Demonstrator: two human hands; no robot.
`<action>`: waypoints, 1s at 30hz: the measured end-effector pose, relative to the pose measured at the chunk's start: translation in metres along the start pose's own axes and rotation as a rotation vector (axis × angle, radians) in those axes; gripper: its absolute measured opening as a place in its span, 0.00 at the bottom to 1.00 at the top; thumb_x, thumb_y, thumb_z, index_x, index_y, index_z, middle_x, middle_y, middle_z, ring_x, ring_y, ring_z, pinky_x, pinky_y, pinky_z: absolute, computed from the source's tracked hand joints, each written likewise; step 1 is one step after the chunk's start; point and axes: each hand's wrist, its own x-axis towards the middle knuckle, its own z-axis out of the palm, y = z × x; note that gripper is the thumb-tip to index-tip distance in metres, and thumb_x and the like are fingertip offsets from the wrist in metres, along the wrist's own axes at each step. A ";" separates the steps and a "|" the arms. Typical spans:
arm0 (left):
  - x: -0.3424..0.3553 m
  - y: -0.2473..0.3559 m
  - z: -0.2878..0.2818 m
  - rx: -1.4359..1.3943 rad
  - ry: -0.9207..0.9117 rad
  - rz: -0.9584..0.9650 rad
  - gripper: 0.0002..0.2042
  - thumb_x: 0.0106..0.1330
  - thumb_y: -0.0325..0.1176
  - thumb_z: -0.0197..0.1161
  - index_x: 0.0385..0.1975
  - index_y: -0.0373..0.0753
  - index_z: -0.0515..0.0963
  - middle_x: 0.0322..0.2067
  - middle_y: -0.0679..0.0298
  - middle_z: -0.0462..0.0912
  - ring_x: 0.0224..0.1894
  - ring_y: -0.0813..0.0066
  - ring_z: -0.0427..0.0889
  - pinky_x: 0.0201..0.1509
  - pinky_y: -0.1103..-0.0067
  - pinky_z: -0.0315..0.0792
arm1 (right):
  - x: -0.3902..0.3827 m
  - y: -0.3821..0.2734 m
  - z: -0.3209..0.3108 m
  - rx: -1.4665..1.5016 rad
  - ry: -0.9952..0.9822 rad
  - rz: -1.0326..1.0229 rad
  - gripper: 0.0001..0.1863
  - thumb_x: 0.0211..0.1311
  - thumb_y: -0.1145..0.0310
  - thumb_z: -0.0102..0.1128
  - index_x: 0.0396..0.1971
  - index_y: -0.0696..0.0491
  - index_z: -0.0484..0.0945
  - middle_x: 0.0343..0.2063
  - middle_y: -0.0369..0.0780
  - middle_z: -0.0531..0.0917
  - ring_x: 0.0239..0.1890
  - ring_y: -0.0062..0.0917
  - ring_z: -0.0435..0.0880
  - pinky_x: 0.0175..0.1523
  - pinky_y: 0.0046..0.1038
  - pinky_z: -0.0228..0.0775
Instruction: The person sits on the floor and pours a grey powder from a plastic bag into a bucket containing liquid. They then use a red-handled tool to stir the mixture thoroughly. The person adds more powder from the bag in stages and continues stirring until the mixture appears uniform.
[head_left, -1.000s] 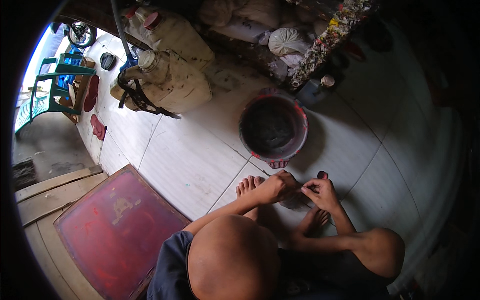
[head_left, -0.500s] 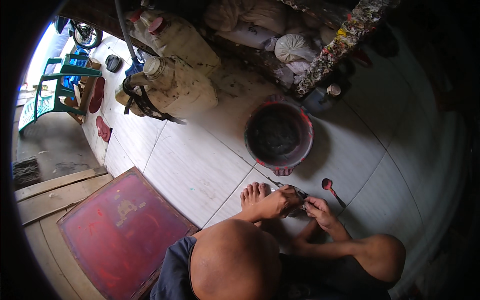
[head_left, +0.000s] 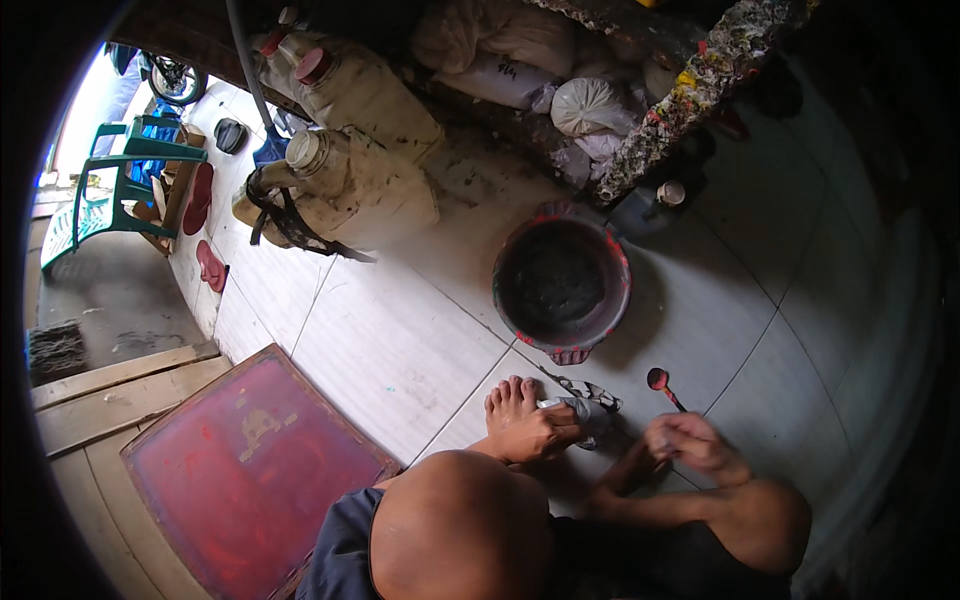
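My left hand [head_left: 528, 436] lies over my bare foot on the tiled floor and grips a small grey-white packet [head_left: 588, 410] with a dark patterned edge. To its right, my right hand [head_left: 692, 442] is closed on the handle of a thin spoon [head_left: 660, 381] whose red-stained bowl points up toward the basin. A round red-rimmed basin [head_left: 608, 320] with dark contents stands just beyond both hands. The two hands are apart, with the packet between them.
A red-stained framed board [head_left: 240, 470] lies at the lower left beside wooden planks [head_left: 110, 395]. Large dirty jerry cans [head_left: 360, 190] and tied sacks [head_left: 590, 105] crowd the back. A green chair [head_left: 110, 195] stands far left, and a paint-spattered ledge [head_left: 700, 90] runs behind the basin.
My hands were together at the packet one second ago. The right hand has since drawn away to the right with the spoon, while the left stays on the packet.
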 end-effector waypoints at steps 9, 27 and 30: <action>0.009 -0.021 0.060 0.047 0.123 0.111 0.20 0.46 0.48 0.68 0.43 0.65 0.78 0.46 0.59 0.71 0.51 0.42 0.62 0.53 0.50 0.59 | 0.037 -0.170 -0.003 -0.947 0.561 -0.689 0.08 0.60 0.72 0.63 0.34 0.62 0.82 0.29 0.37 0.83 0.34 0.15 0.78 0.39 0.19 0.70; 0.004 0.001 -0.003 0.131 0.056 0.205 0.24 0.44 0.51 0.68 0.46 0.65 0.79 0.43 0.51 0.71 0.48 0.46 0.65 0.49 0.56 0.61 | 0.176 -0.217 0.119 -2.502 0.750 -1.011 0.16 0.50 0.71 0.57 0.40 0.57 0.84 0.44 0.41 0.77 0.51 0.30 0.74 0.54 0.27 0.69; 0.005 -0.009 0.018 0.099 0.131 0.097 0.25 0.44 0.52 0.68 0.47 0.63 0.78 0.43 0.51 0.71 0.48 0.47 0.66 0.49 0.57 0.61 | 0.172 -0.208 0.101 -2.787 0.770 -1.146 0.12 0.48 0.67 0.57 0.28 0.55 0.87 0.40 0.39 0.79 0.50 0.33 0.74 0.59 0.28 0.62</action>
